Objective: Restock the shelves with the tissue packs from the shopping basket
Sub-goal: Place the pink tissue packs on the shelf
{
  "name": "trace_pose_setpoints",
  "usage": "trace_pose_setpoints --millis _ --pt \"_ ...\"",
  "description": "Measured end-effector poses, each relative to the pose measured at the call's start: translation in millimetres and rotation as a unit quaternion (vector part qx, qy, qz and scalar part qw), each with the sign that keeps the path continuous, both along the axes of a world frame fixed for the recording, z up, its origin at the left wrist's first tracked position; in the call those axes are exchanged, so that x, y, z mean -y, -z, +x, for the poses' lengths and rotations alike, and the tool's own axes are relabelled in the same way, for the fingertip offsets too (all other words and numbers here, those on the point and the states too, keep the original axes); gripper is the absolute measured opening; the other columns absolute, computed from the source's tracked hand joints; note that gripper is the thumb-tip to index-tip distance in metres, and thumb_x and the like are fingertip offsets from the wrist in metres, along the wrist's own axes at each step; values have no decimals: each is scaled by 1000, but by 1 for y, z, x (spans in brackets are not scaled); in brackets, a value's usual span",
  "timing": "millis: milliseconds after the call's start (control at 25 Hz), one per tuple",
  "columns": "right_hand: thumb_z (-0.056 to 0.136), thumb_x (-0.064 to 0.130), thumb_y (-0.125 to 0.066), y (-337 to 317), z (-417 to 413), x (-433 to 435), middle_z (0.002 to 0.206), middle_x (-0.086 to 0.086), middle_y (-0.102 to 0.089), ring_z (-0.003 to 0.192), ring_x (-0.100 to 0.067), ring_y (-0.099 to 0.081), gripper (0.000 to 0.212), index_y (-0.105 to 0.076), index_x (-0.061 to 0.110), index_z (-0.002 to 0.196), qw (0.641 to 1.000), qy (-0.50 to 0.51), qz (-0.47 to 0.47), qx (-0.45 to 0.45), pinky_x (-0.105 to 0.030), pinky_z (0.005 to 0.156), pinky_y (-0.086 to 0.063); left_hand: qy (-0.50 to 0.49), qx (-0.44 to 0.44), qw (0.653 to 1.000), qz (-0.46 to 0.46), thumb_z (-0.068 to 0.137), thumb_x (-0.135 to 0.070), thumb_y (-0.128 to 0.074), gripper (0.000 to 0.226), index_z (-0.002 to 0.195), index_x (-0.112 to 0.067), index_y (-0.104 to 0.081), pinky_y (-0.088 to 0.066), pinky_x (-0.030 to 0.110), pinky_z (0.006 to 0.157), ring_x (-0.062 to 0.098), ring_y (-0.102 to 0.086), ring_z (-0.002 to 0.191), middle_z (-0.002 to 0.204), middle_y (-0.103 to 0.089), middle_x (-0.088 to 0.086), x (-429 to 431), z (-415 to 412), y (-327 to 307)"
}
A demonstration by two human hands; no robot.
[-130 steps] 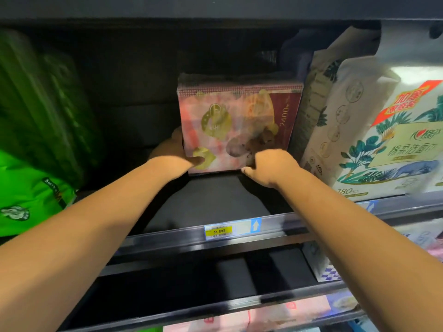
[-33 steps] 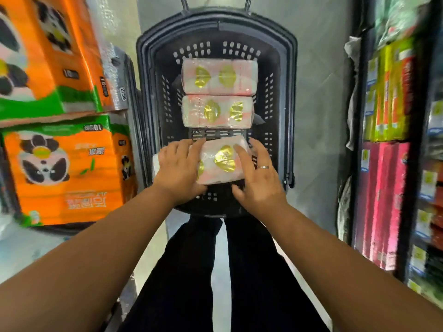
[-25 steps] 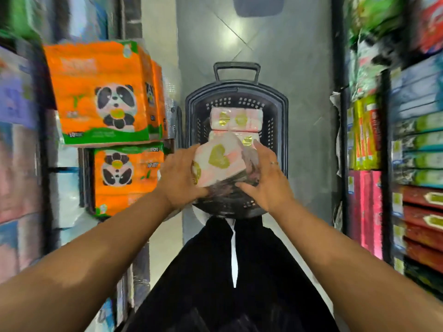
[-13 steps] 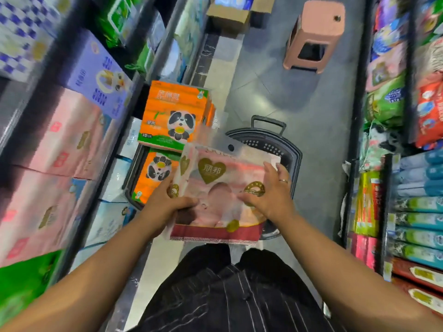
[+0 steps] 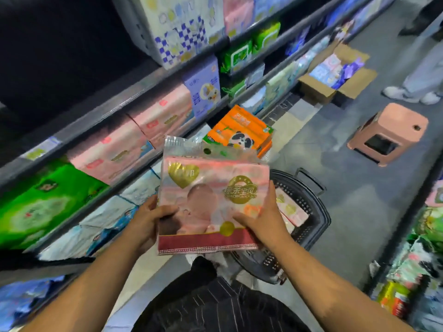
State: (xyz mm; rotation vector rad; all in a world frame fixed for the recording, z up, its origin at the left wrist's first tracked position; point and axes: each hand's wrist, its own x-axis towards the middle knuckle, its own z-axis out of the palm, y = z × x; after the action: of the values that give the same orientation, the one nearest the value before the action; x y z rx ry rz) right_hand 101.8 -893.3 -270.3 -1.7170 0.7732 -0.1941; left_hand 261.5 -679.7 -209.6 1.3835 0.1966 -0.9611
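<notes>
A pink tissue pack with gold heart and round emblems and a dark red bottom band is held flat in front of me. My left hand grips its lower left edge and my right hand grips its lower right side. Below and behind it, the dark shopping basket stands on the floor with more pink tissue packs inside, partly hidden by the held pack. The shelves run along the left, with a dark gap at the upper left.
Pink, green, purple and checkered packs fill the left shelves. An orange panda-print pack stands on the floor by the shelf. A pink stool and an open cardboard box sit farther along the aisle. A person's legs show at far right.
Since the basket, I have lifted one pink pack out with both hands and raised it higher. My view has swung left toward the shelves.
</notes>
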Motion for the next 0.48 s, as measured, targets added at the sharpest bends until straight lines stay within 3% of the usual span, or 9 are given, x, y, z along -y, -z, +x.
trace_pose_setpoints --millis 120,280,360,480 --pt "59 35 -93 -23 27 -14 130 20 -51 117 4 -53 108 -26 30 144 998 -58 -7 30 -33 98 -49 -55 15 997 -42 29 -15 -92 82 102 -1 -55 -48 25 40 17 -60 43 60 -65 7 -30 5 -29" --pt "52 58 -86 -57 73 -38 138 7 -48 123 -12 -52 113 -25 34 144 992 -103 -40 54 -44 100 -48 -136 72 986 -67 57 -4 -72 45 99 -5 -58 -49 23 43 16 -63 48 63 -67 5 -66 16 -60" --pt "49 62 -83 -78 97 -53 139 4 -48 124 -15 -51 112 -24 38 142 989 -116 -46 78 -46 101 -47 -185 114 974 -59 78 3 -56 33 109 -7 -58 -50 23 43 14 -63 50 68 -69 3 -83 26 -71" --pt "52 50 -88 -112 133 -76 135 10 -52 121 -12 -54 104 -28 45 138 982 -134 -41 123 -44 99 -49 -238 180 954 -39 87 4 -53 48 130 -17 -49 -50 24 45 15 -66 57 81 -71 1 -111 48 -94"
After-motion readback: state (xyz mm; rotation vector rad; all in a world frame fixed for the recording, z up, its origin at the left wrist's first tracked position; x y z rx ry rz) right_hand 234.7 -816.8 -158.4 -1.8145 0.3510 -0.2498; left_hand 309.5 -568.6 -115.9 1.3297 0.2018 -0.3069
